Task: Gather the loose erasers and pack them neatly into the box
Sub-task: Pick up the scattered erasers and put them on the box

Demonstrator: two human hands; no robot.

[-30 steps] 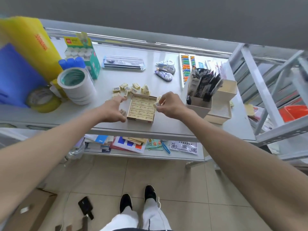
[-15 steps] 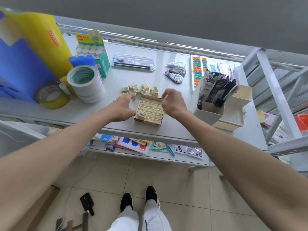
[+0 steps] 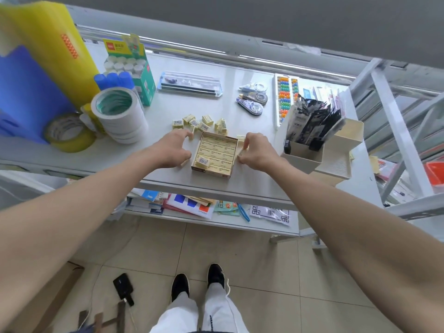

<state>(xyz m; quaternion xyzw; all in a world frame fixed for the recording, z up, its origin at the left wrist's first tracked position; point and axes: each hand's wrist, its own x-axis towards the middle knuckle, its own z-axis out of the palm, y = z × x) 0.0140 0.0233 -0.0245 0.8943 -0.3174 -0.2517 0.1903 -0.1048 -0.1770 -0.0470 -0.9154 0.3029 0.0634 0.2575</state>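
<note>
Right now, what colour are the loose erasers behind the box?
The loose erasers are pale yellow with barcode labels; head view shows it.

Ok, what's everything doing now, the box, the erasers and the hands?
Shallow tan cardboard box: open, nearly filled with rows of packed erasers.
Barcoded yellow eraser: lying loose atop the rows.
Loose pale-yellow erasers: scattered behind the box, unpacked.
Left hand: curled beside the box; grip unclear.
Right hand: pinching a pale eraser at the box's right edge.

A stationery shop; metal shelf [image 3: 168,104] holds tape rolls [image 3: 125,121], glue sticks [image 3: 125,64].
</note>
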